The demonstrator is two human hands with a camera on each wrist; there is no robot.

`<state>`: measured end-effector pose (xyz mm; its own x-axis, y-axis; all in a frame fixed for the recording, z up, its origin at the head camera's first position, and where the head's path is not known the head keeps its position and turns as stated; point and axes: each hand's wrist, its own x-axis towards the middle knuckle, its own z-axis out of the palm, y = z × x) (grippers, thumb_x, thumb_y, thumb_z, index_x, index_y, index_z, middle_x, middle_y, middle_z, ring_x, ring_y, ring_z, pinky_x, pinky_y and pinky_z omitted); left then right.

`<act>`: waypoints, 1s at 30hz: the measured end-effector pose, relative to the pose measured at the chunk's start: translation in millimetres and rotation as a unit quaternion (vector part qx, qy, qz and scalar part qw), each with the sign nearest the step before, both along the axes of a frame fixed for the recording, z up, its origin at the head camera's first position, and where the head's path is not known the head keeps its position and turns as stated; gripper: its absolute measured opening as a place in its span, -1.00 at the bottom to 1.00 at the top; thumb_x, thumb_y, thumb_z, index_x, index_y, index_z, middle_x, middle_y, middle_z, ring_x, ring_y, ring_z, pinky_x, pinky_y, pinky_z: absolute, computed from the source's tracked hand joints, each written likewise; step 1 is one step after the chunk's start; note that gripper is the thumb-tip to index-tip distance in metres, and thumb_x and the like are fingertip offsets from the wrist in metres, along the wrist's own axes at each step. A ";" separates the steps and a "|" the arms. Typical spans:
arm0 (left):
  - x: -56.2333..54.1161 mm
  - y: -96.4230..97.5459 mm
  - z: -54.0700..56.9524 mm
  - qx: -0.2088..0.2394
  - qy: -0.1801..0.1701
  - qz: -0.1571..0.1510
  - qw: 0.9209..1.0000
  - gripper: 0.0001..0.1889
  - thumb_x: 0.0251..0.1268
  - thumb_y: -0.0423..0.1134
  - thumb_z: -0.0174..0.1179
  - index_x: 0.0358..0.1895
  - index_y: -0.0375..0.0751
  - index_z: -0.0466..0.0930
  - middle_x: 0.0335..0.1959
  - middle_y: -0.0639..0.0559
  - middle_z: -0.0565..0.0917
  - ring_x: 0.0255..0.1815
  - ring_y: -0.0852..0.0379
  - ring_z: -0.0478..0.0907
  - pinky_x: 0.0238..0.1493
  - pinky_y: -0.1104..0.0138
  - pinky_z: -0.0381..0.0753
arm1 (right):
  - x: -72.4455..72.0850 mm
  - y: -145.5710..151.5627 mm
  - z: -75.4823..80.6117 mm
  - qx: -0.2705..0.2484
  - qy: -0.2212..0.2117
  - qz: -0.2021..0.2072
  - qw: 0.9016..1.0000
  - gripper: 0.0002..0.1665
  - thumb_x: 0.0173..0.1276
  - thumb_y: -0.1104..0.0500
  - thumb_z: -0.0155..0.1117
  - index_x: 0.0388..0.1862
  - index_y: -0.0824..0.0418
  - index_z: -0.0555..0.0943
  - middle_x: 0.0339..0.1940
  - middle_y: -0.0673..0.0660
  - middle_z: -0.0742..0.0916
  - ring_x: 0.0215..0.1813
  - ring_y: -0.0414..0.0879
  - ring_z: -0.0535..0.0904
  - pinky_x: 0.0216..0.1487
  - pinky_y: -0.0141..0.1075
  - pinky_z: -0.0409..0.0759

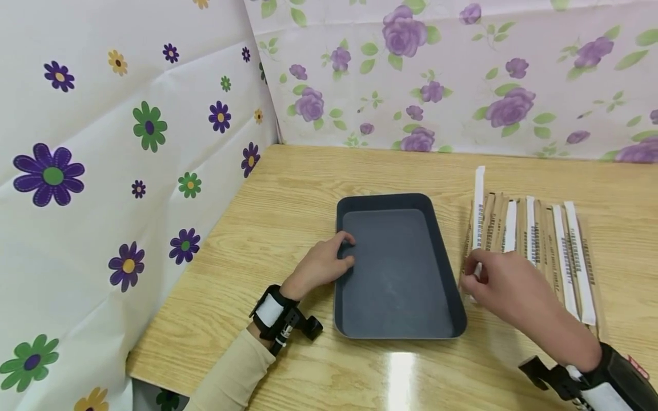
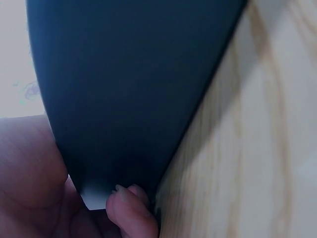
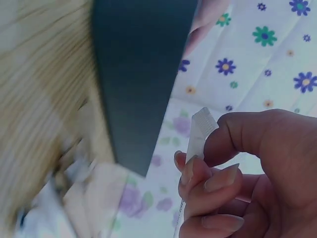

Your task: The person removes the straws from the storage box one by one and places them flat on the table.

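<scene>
A dark grey rectangular tray (image 1: 393, 274) lies on the table, its inside bare. My left hand (image 1: 320, 264) grips its left wall, with digits bent over the rim; in the left wrist view fingertips (image 2: 130, 208) press low on the outer side. To the right of the tray, my right hand (image 1: 514, 285) pinches a slim white paper-wrapped stick (image 1: 478, 205) between thumb and fingers. The crimped end of this wrapped stick (image 3: 198, 131) pokes out above the fingers in the right wrist view. The held stick reaches farther back than the row beside it.
Several wrapped sticks lie side by side right of the tray, in brown wrappers (image 1: 591, 268) and white wrappers (image 1: 580, 262) with dark print. The wooden table (image 1: 288, 188) meets a flowered sheet (image 1: 349, 85) at the back and another sheet (image 1: 195, 114) on the left.
</scene>
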<state>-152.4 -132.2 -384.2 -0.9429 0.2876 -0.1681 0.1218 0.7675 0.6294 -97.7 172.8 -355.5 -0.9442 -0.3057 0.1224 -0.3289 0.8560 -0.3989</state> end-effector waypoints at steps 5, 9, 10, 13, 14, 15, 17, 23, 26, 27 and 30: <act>0.1 -1.0 -0.4 -0.002 0.002 0.003 1.000 -0.67 0.39 -0.23 0.07 0.18 -0.13 0.42 -0.73 0.04 0.39 -0.73 0.12 0.36 -0.61 0.35 0.35 | 0.8 21.0 -9.6 0.012 -0.006 -0.016 1.000 -0.95 0.22 0.23 0.15 -0.41 0.14 0.56 -0.75 -0.07 0.45 -0.69 -0.18 0.26 -0.68 -0.35 0.17; 0.2 -0.8 -1.3 -0.002 0.001 0.004 1.000 -0.67 0.39 -0.23 0.07 0.18 -0.13 0.42 -0.73 0.04 0.39 -0.73 0.12 0.36 -0.61 0.35 0.35 | 2.2 36.3 -19.2 0.020 -0.021 -0.032 0.999 -0.95 0.21 0.22 0.14 -0.42 0.15 0.55 -0.74 -0.07 0.45 -0.69 -0.17 0.27 -0.69 -0.33 0.18; 0.1 -0.6 -1.4 0.000 0.002 0.003 1.000 -0.67 0.38 -0.24 0.07 0.18 -0.13 0.42 -0.73 0.03 0.39 -0.73 0.12 0.36 -0.61 0.35 0.36 | 2.6 39.5 -21.4 0.021 -0.026 -0.035 0.999 -0.95 0.21 0.22 0.15 -0.41 0.16 0.55 -0.73 -0.07 0.46 -0.69 -0.16 0.28 -0.69 -0.33 0.19; -0.3 0.4 -1.3 0.002 0.004 0.002 1.000 -0.67 0.38 -0.24 0.07 0.17 -0.14 0.42 -0.74 0.04 0.39 -0.73 0.12 0.36 -0.62 0.36 0.35 | 3.8 48.2 -27.8 0.028 -0.038 -0.047 0.998 -0.94 0.21 0.20 0.16 -0.41 0.17 0.56 -0.72 -0.07 0.47 -0.67 -0.15 0.31 -0.68 -0.30 0.22; -0.5 0.8 -1.2 0.002 0.005 0.001 1.000 -0.67 0.38 -0.24 0.07 0.17 -0.14 0.42 -0.74 0.04 0.38 -0.74 0.13 0.36 -0.62 0.36 0.35 | 4.5 50.8 -29.9 0.030 -0.040 -0.051 0.997 -0.94 0.21 0.20 0.16 -0.41 0.16 0.57 -0.71 -0.07 0.47 -0.67 -0.15 0.31 -0.68 -0.30 0.22; -0.7 1.1 -1.2 0.002 0.006 0.000 1.000 -0.67 0.38 -0.25 0.07 0.17 -0.14 0.42 -0.74 0.04 0.38 -0.74 0.13 0.36 -0.62 0.36 0.35 | 5.3 53.3 -31.9 0.032 -0.039 -0.055 0.997 -0.94 0.20 0.20 0.16 -0.42 0.15 0.56 -0.71 -0.07 0.47 -0.66 -0.15 0.31 -0.68 -0.29 0.22; -0.5 1.0 -1.1 0.001 0.006 -0.001 1.000 -0.67 0.38 -0.26 0.07 0.17 -0.14 0.42 -0.74 0.04 0.38 -0.74 0.13 0.35 -0.63 0.36 0.34 | 6.1 57.1 -35.1 0.037 -0.036 -0.058 0.997 -0.95 0.17 0.20 0.17 -0.44 0.14 0.56 -0.70 -0.07 0.47 -0.64 -0.15 0.31 -0.68 -0.29 0.23; -0.2 0.4 -0.2 0.008 0.007 -0.002 1.000 -0.68 0.38 -0.35 -0.01 0.17 -0.15 0.42 -0.75 0.05 0.33 -0.77 0.14 0.30 -0.67 0.37 0.30 | 7.2 67.2 -39.3 0.037 -0.038 -0.066 0.996 -0.96 0.18 0.20 0.21 -0.45 0.11 0.56 -0.67 -0.06 0.49 -0.62 -0.14 0.33 -0.66 -0.28 0.24; 0.3 -0.1 -0.4 0.012 0.007 -0.005 1.000 -0.66 0.37 -0.40 -0.07 0.17 -0.16 0.42 -0.75 0.05 0.31 -0.78 0.14 0.26 -0.68 0.37 0.27 | 7.4 71.9 -40.4 0.039 -0.050 -0.076 0.995 -0.96 0.21 0.19 0.21 -0.43 0.11 0.57 -0.69 -0.07 0.49 -0.64 -0.14 0.33 -0.68 -0.27 0.24; 0.6 -0.3 -0.6 0.013 0.008 -0.006 1.000 -0.65 0.37 -0.41 -0.08 0.17 -0.17 0.42 -0.75 0.05 0.32 -0.78 0.14 0.26 -0.67 0.37 0.27 | 7.5 73.4 -40.7 0.041 -0.049 -0.080 0.995 -0.96 0.21 0.19 0.20 -0.43 0.11 0.57 -0.69 -0.08 0.50 -0.63 -0.14 0.34 -0.69 -0.27 0.24; 1.0 -0.6 -0.9 0.014 0.010 -0.006 1.000 -0.64 0.36 -0.43 -0.11 0.17 -0.17 0.42 -0.73 0.05 0.34 -0.77 0.14 0.26 -0.67 0.37 0.26 | 7.0 78.6 -41.6 0.045 -0.047 -0.089 0.994 -0.97 0.20 0.19 0.19 -0.42 0.11 0.56 -0.67 -0.08 0.52 -0.61 -0.13 0.34 -0.69 -0.26 0.24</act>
<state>-151.3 -132.8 -385.1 -0.9424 0.3035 -0.1403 0.1443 0.7477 0.6481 -90.7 251.4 -397.1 -0.9904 -0.1376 0.0114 -0.1332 0.9310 -0.3398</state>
